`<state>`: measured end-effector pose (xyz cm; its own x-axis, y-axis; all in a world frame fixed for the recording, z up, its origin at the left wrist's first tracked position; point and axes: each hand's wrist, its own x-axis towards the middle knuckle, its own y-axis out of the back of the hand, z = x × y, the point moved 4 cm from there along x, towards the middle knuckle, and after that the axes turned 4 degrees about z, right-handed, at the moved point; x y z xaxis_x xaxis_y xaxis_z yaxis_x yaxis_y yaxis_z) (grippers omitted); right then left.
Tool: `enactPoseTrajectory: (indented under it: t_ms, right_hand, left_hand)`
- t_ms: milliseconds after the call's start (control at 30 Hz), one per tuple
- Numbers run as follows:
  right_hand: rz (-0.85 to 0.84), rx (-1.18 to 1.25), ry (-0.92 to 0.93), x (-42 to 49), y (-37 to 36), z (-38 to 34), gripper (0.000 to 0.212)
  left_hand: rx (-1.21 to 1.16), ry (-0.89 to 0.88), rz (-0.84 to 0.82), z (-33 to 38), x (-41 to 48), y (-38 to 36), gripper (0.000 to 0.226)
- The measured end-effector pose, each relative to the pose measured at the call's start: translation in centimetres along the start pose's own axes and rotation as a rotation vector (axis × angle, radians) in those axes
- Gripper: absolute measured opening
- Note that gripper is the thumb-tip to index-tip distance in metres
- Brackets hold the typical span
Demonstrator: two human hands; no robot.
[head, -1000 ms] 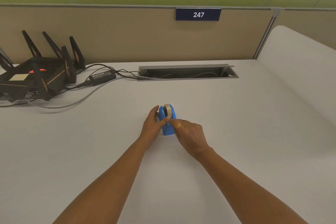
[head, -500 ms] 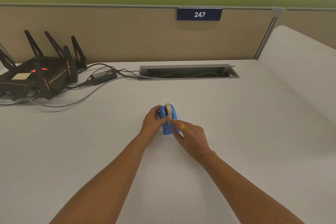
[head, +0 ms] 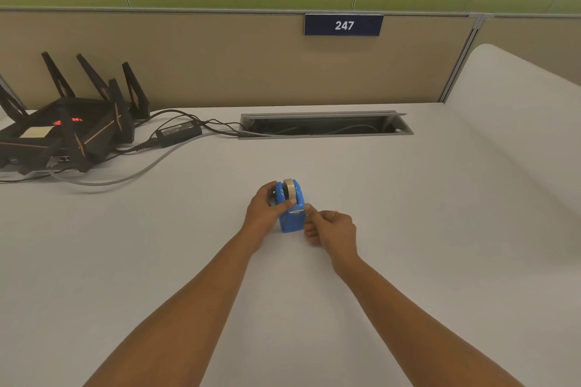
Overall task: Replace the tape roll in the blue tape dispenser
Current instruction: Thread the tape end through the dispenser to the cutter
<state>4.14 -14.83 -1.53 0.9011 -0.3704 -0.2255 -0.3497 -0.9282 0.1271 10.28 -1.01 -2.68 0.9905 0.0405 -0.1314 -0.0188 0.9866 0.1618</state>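
A small blue tape dispenser (head: 290,220) stands on the white desk (head: 408,229) in the middle of the view. A pale tape roll (head: 290,188) sits upright in its top. My left hand (head: 267,210) grips the dispenser from the left, thumb across its front. My right hand (head: 330,229) is just right of the dispenser's near end, fingers curled, thumb and forefinger pinched by the metal cutter (head: 297,211). Whether a strip of tape is between them is too small to tell. A gold ring is on that hand.
A black router (head: 63,129) with upright antennas stands at the far left, with a power brick (head: 179,130) and cables trailing across the desk. A grey cable slot (head: 323,126) is set into the desk behind the dispenser. A beige partition closes the back.
My right hand has pulled back from the top of the roll toward me and to the right, down to the cutter end. The left hand keeps its grip on the dispenser.
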Motion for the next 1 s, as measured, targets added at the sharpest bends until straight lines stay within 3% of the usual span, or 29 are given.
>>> enactPoseTrajectory:
  t_ms: [233, 433, 633, 1000]
  right_hand:
    - [-0.076, 0.109, -0.147, -0.4, -1.4, -0.2, 0.035]
    - [-0.093, 0.175, -0.172, -0.5, -1.9, -0.3, 0.033]
    - [-0.114, 0.193, -0.182, -0.5, -1.9, -0.1, 0.012]
    - [-0.085, 0.176, -0.174, -0.5, -1.8, 0.5, 0.018]
  left_hand:
    - [0.005, 0.004, -0.003, -0.1, 0.1, 0.0, 0.058]
    - [0.020, 0.004, -0.004, -0.2, 0.2, 0.1, 0.059]
    - [0.016, 0.005, -0.007, 0.0, 0.0, 0.0, 0.060]
    - [0.006, 0.013, -0.013, 0.1, 0.0, -0.1, 0.061]
